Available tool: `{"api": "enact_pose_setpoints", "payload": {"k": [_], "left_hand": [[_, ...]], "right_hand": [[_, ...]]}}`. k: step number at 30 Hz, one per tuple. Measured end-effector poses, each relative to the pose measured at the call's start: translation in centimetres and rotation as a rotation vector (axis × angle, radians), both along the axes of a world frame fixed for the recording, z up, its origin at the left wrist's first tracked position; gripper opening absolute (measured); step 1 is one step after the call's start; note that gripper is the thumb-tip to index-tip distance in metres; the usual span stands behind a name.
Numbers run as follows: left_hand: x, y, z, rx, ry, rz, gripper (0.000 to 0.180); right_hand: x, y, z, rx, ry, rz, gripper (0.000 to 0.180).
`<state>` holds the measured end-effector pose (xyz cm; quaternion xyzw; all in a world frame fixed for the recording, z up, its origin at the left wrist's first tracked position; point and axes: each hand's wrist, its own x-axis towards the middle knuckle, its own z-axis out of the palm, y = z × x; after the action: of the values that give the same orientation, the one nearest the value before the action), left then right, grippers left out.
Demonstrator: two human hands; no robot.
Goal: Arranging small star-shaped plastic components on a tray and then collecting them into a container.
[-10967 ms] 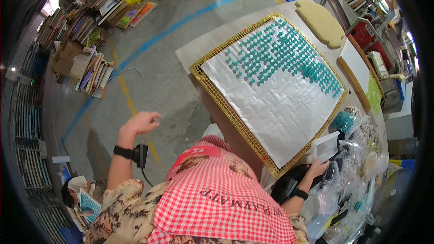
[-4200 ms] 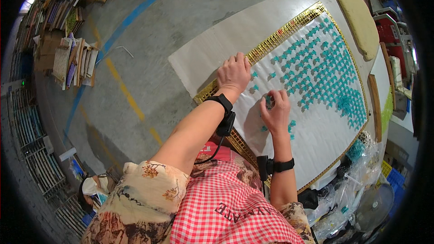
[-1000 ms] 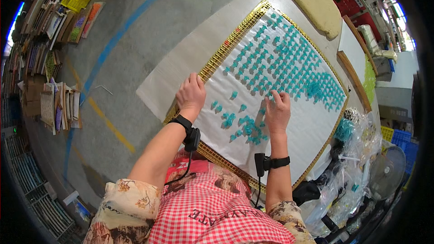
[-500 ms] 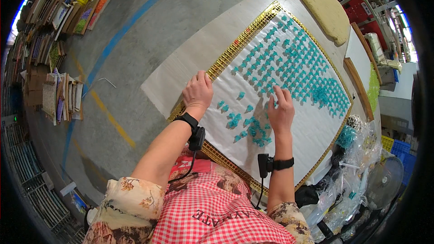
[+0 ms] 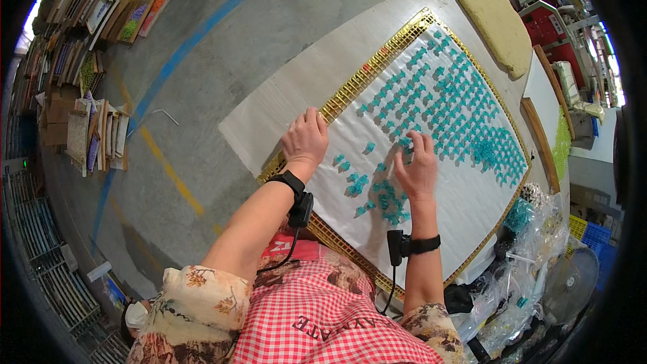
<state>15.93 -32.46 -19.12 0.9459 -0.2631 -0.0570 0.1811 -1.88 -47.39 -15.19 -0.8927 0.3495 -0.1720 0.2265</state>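
Hands [image 5: 418, 172] have moved to the gold frame [image 5: 354, 85] and teal pieces [image 5: 484, 152].

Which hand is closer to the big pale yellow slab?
Right. The right hand is over the white sheet, with the slab up and to its right. The left hand, at the gold frame, is farther left.

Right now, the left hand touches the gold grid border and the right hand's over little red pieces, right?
Almost: the head view shows the little pieces are teal, not red. The left hand does touch the gold grid border, with the right hand over the pieces.
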Motion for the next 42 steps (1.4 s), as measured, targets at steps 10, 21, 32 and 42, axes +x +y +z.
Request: {"api": "enact_pose_setpoints", "payload": {"k": [10,21,32,42], "left_hand": [[0.0,0.0,0.1,-0.041,-0.019,-0.011,0.016],[0.0,0.0,0.3,-0.024,-0.022,-0.003,0.015],[0.1,0.1,0.4,-0.036,0.056,-0.011,0.02],[0.1,0.1,0.2,-0.036,-0.016,-0.003,0.017]], "right_hand": [[0.8,0.3,-1.5,0.121,0.12,0.076,0.03],[4.1,0.1,-2.0,-0.133,-0.033,-0.01,0.034],[5.7,0.7,-0.5,0.077,-0.125,-0.02,0.04],[6.7,0.1,-1.9,0.054,0.031,-0.008,0.032]]}}
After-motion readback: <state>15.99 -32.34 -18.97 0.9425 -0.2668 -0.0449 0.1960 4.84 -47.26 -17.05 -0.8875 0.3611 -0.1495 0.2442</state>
